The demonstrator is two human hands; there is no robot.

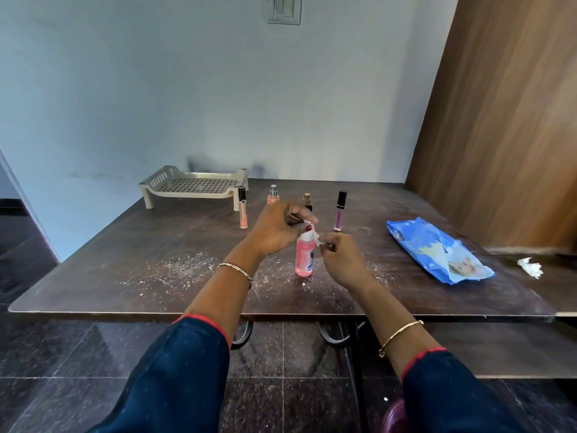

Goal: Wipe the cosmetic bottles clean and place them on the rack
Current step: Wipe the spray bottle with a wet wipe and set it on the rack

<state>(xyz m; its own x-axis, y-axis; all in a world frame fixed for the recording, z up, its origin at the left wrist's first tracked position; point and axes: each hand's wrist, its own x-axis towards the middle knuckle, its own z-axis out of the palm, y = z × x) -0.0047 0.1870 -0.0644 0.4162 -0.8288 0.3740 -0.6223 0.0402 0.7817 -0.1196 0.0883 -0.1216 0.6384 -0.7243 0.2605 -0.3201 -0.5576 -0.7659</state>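
Note:
A pink bottle (304, 260) stands upright on the dark table (125, 276) in front of me. My left hand (278, 228) curls over its top, fingers pinching a white wipe (314, 234) at the cap. My right hand (340, 256) pinches the wipe's other end just right of the bottle. Behind them stand a peach tube with a black cap (242, 207), a small pink spray bottle (273, 195), a gold-capped bottle (307, 201) partly hidden by my left hand, and a mauve tube (339, 210). A beige rack (195, 184) sits at the back left, with nothing on it.
A blue wet-wipe pack (437, 250) lies on the right side of the table. A crumpled white tissue (530, 267) rests near the right edge. White powder (181, 267) is scattered over the table's front. A wooden panel (499, 120) rises at the right.

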